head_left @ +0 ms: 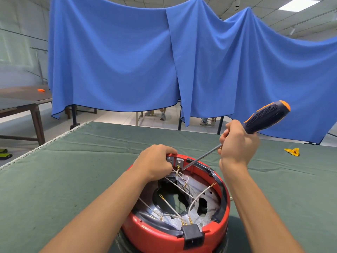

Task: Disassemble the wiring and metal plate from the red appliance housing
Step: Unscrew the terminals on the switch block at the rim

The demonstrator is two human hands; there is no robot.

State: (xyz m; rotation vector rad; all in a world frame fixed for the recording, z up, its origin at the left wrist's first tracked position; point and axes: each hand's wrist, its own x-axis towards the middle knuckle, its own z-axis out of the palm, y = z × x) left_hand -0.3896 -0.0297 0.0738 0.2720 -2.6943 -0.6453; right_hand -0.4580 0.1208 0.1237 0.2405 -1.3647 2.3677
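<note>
The fingertips of the left hand [155,162] are hidden inside the red housing [164,232], whose near side the bottom edge cuts off. The right hand [237,143] covers the screwdriver [264,116] where shaft meets handle. The blue curtain [182,61] hides seated people above the feet.

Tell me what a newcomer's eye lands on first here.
First the big blue cloth hung across the back of the room. Then the red housing at the near edge of the green table, open side up with white wires inside. The right hand aims a screwdriver at its far rim, where the left hand grips.
</note>
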